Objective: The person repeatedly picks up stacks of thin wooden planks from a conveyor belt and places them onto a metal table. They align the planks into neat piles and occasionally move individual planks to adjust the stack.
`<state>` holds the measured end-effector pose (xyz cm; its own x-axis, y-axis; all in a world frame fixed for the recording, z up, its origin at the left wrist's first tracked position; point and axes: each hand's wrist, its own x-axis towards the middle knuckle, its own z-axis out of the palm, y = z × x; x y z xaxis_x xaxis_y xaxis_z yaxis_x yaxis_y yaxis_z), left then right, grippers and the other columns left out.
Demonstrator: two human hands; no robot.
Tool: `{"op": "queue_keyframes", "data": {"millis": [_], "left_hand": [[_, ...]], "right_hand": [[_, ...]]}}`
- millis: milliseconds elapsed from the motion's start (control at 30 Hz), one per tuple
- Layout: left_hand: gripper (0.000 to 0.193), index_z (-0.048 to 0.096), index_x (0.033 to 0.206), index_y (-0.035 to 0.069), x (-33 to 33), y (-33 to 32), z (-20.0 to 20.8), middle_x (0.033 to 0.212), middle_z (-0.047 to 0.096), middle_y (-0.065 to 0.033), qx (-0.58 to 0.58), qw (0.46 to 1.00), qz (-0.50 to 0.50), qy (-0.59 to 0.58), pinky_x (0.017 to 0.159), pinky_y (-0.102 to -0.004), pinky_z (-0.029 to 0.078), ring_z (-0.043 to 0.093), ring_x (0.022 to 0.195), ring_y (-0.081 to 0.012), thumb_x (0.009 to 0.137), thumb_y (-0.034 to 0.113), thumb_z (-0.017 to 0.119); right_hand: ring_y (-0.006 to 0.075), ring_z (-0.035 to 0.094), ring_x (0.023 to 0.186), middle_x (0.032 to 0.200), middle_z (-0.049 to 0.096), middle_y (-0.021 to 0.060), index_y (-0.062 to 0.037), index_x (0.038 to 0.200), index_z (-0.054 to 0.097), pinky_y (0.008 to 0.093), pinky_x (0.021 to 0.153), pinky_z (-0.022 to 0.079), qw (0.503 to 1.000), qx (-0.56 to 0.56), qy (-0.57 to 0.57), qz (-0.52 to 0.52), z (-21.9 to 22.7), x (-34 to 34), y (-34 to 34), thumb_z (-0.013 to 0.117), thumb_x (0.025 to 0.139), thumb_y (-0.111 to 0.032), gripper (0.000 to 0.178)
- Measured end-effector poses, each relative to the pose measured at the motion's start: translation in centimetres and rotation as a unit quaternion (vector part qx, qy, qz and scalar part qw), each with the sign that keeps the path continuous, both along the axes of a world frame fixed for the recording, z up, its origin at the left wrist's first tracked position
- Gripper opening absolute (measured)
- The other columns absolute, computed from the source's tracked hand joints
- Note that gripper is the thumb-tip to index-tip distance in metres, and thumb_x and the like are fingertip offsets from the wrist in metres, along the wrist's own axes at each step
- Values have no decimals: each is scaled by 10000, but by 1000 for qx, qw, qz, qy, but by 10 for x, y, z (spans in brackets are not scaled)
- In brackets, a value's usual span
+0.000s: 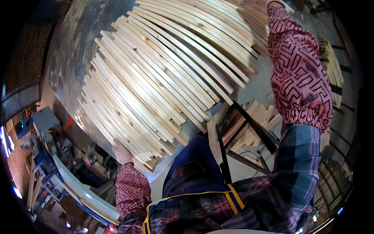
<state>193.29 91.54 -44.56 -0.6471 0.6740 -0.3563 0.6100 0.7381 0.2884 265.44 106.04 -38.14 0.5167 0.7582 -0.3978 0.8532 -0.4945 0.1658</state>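
Pale wooden strips (132,78) lie side by side in a wide row on a dark, smooth tabletop (78,50). My left hand (122,153), in a light glove, rests against the outermost strip near the row's near left corner. Its visible fingers are stretched along the wood rather than wrapped round it. My right hand (274,3) reaches to the far right end of the row, at the picture's upper edge. Most of its fingers are cut off or blurred there. Pink patterned sleeve covers (298,70) are on both forearms.
Wood offcuts (253,126) lie in a dark metal frame (255,128) below the table's near right side. Bundled strips (331,74) stand on a rack at the far right. Blue machinery with a long pale panel (83,191) is at the lower left.
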Motion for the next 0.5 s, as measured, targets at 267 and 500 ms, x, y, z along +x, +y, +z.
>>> {"op": "queue_keyframes", "data": {"millis": [267,500], "left_hand": [[723,473,1393,-20,8,56,7,1235,635,-218,78,916,87,-385,948,-379,525,660,1060,-323,1024,562,253],[807,616,1159,-72,30,13,4,1009,700,-212,41,994,56,-82,856,-399,519,680,915,-333,963,662,343]], "right_hand": [[328,492,1274,1331,528,185,-101,1486,336,500,1011,421,991,106,-65,56,-8,25,34,837,606,-517,1095],[314,527,1258,1311,541,164,-126,1409,339,462,990,465,997,67,-16,28,13,13,37,851,601,-527,1038]]}}
